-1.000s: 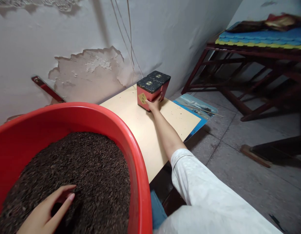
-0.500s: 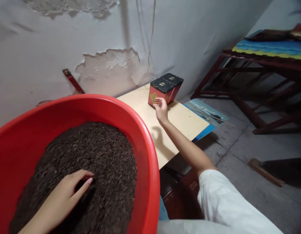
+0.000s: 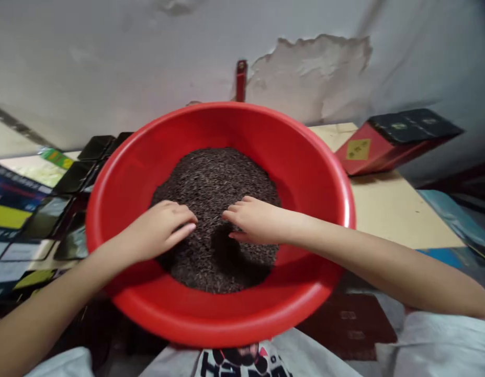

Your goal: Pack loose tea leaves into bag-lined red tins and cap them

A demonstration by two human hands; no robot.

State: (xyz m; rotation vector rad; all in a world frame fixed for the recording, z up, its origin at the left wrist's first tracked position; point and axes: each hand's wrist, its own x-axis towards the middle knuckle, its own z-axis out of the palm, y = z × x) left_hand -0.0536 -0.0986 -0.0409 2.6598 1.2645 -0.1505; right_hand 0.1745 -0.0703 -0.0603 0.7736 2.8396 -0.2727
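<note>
A big red plastic basin [image 3: 305,157] sits right in front of me, holding a heap of dark loose tea leaves [image 3: 218,178]. My left hand [image 3: 164,228] rests palm down on the left side of the heap, fingers curved and close together. My right hand [image 3: 254,220] lies palm down on the right side of the heap, fingers stretched toward the left hand. The fingertips of the two hands are a small gap apart. Neither hand visibly holds anything. Two red tins with black lids [image 3: 387,141] stand on the pale board [image 3: 391,209] to the right of the basin.
Several open dark tins [image 3: 75,175] stand in a group to the left of the basin, with printed boxes [image 3: 10,209] at the far left. A peeling white wall [image 3: 313,73] rises close behind. A dark red box [image 3: 348,324] lies below the basin near my lap.
My right hand left the red tin and came back into the basin onto the tea. My view swung left and down, centring the basin. The left hand shifted toward the middle of the heap.
</note>
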